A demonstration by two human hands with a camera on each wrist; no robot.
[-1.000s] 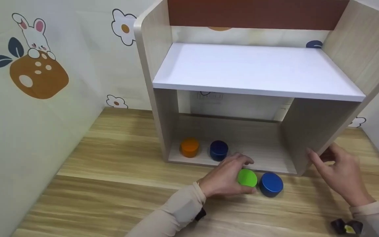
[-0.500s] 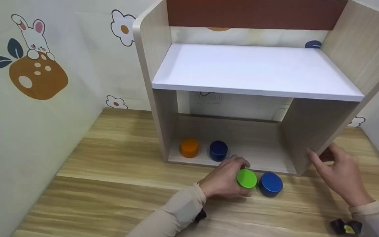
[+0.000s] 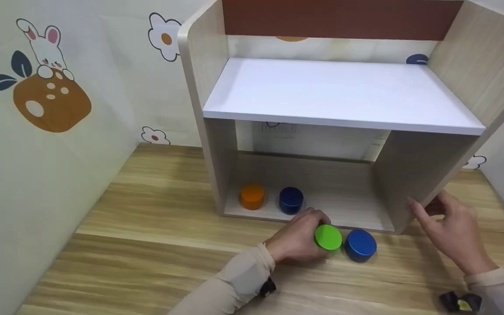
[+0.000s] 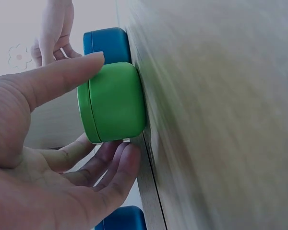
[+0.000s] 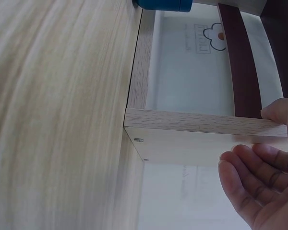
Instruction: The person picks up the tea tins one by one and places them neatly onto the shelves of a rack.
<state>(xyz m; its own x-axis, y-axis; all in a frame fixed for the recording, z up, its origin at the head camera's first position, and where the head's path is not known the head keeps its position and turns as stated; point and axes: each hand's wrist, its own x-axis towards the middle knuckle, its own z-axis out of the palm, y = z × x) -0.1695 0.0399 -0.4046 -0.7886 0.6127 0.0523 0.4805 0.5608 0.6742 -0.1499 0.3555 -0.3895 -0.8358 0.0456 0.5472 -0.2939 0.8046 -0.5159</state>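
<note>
A small round green tin point(image 3: 328, 237) with a lid seam stands on the wooden table, just in front of the shelf unit point(image 3: 344, 121). My left hand point(image 3: 300, 238) holds it from the left, thumb on the near side and curled fingers on the far side. In the left wrist view, the thumb lies across the green tin point(image 4: 116, 103) and the fingertips are right at its opposite side. A blue tin point(image 3: 360, 245) stands close to its right. My right hand point(image 3: 455, 229) grips the front edge of the unit's right side panel point(image 5: 201, 122), thumb inside and fingers outside.
On the bottom board of the unit sit an orange tin point(image 3: 252, 196) and a dark blue tin point(image 3: 291, 201), side by side. A white shelf board point(image 3: 344, 92) spans the unit above them. Patterned walls point(image 3: 103, 78) enclose the table point(image 3: 147, 245).
My left thumb and fingers have drawn in round the green tin, which has barely moved. The right hand keeps its place on the side panel.
</note>
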